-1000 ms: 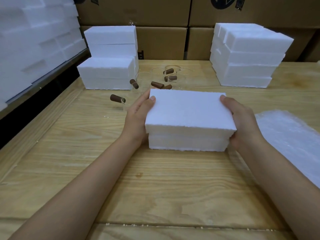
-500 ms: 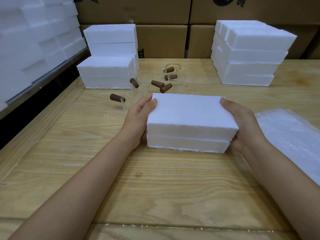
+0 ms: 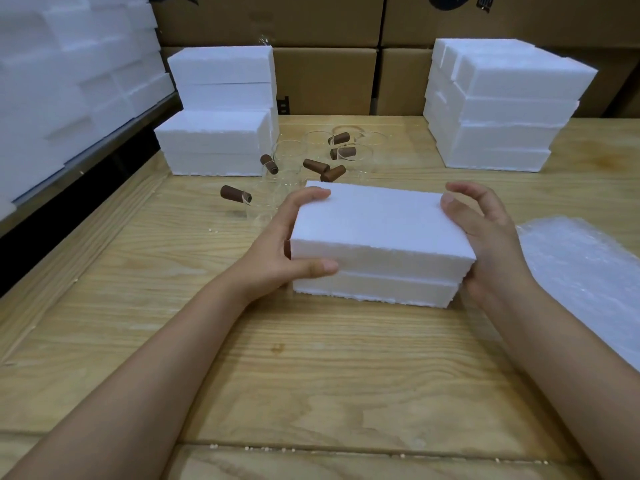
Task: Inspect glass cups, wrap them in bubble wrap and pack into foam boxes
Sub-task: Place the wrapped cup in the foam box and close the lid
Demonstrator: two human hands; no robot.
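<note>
A white foam box (image 3: 377,237) with its lid on rests on the wooden table (image 3: 277,375) in front of me. My left hand (image 3: 280,251) grips its left end, thumb on the front seam and fingers on the top edge. My right hand (image 3: 485,244) holds the right end, its fingers partly lifted off the top. Behind the box stand several clear glass cups (image 3: 349,157) with brown handles (image 3: 315,165). A sheet of bubble wrap (image 3: 581,278) lies flat at the right.
Stacks of foam boxes stand at the back left (image 3: 218,112) and back right (image 3: 498,105). Cardboard cartons (image 3: 325,81) line the wall behind. More foam blocks (image 3: 69,81) fill a shelf on the left.
The foam box has come down onto the table and slightly toward me. My left thumb has moved to the front seam and my right fingers have loosened from the top.
</note>
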